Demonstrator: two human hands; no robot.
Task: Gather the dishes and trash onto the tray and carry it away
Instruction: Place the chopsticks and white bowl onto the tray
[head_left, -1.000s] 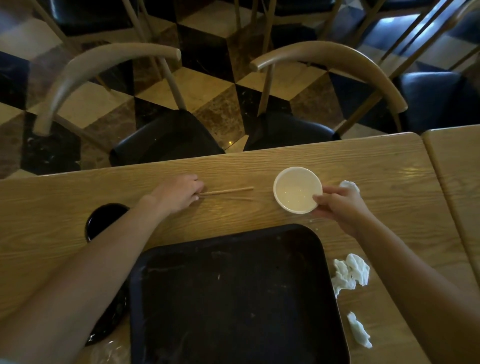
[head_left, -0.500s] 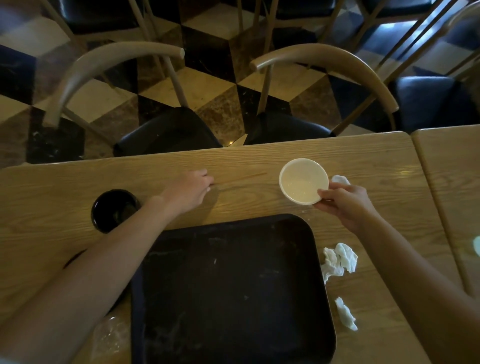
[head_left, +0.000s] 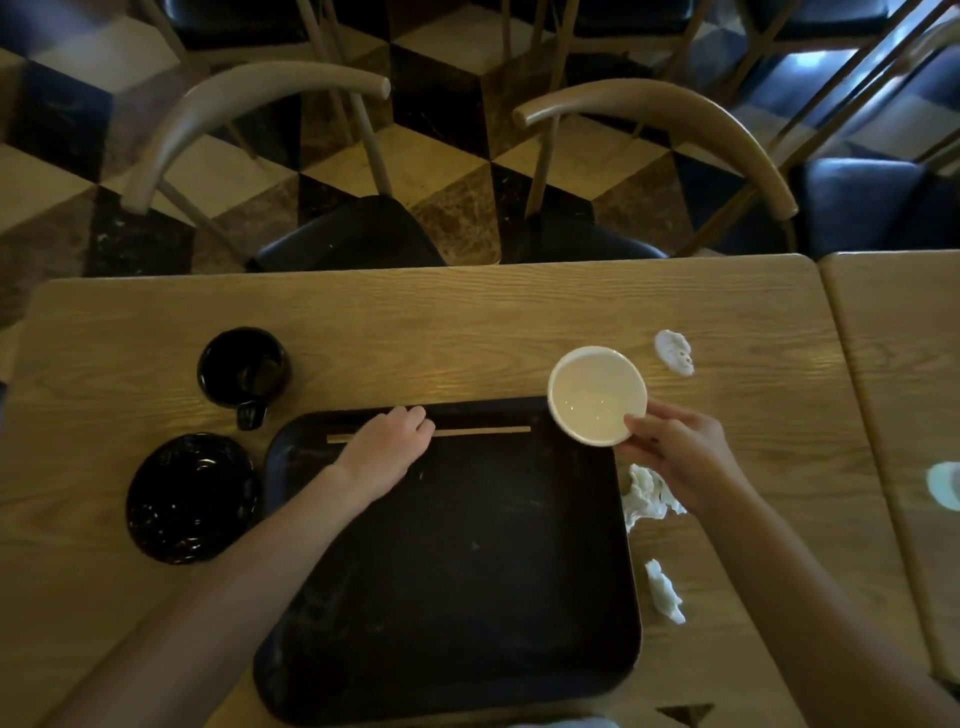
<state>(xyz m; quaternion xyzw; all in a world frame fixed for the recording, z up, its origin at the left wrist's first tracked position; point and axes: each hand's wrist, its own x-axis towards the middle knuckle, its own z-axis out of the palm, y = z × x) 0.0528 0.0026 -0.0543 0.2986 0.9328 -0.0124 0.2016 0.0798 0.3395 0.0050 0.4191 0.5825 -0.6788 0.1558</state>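
Two hands: left grip (head_left: 387, 447) pinching chopsticks (head_left: 483, 431) over tray (head_left: 447, 597); right grip (head_left: 675, 452) pinching white bowl (head_left: 597, 395).

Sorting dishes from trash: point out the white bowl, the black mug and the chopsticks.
white bowl (head_left: 595, 397): head view, middle of its inside.
black mug (head_left: 243, 368): head view, inside its opening.
chopsticks (head_left: 483, 430): head view, bare shaft right of the left hand.
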